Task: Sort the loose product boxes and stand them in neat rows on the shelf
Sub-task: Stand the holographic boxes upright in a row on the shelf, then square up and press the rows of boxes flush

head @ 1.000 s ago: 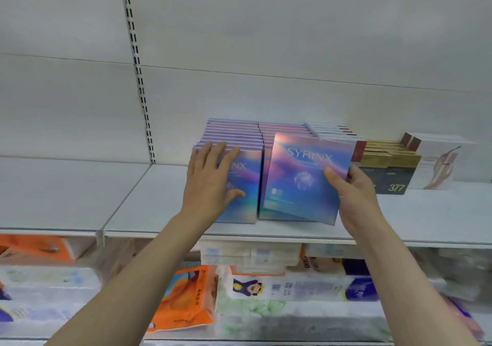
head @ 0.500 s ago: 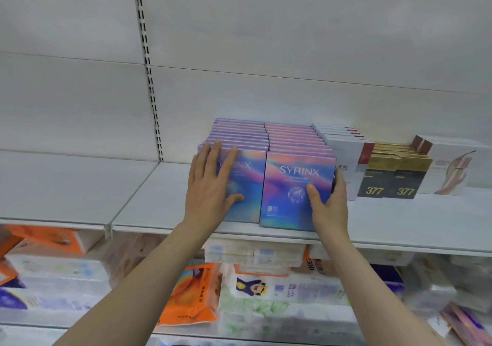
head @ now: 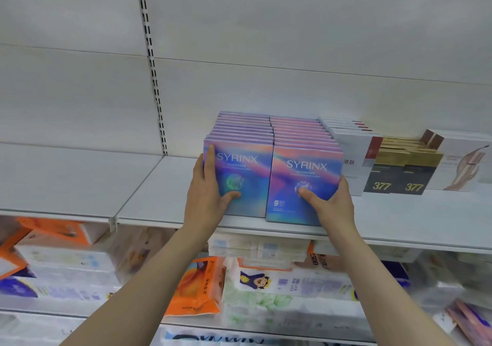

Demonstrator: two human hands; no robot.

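Two rows of iridescent blue-pink SYRINX boxes stand upright on the white shelf (head: 149, 202). My left hand (head: 206, 196) grips the left side of the left row's front box (head: 247, 175), thumb on its face and fingers along its left edge. My right hand (head: 330, 204) holds the right side of the right row's front box (head: 300, 180), thumb pressed on the face, fingers behind its right edge. Both rows run back toward the shelf wall.
Right of the SYRINX rows stand white boxes with red trim (head: 354, 164), black-and-gold 377 boxes (head: 396, 178) and a white box with a figure drawing (head: 463, 164). The shelf below holds orange packs (head: 197, 287) and wrapped tissue bundles (head: 287, 281).
My right hand set the tilted SYRINX box upright at the front of the right row and now clasps its right side. My left hand shifted from flat on the left box to its left edge.
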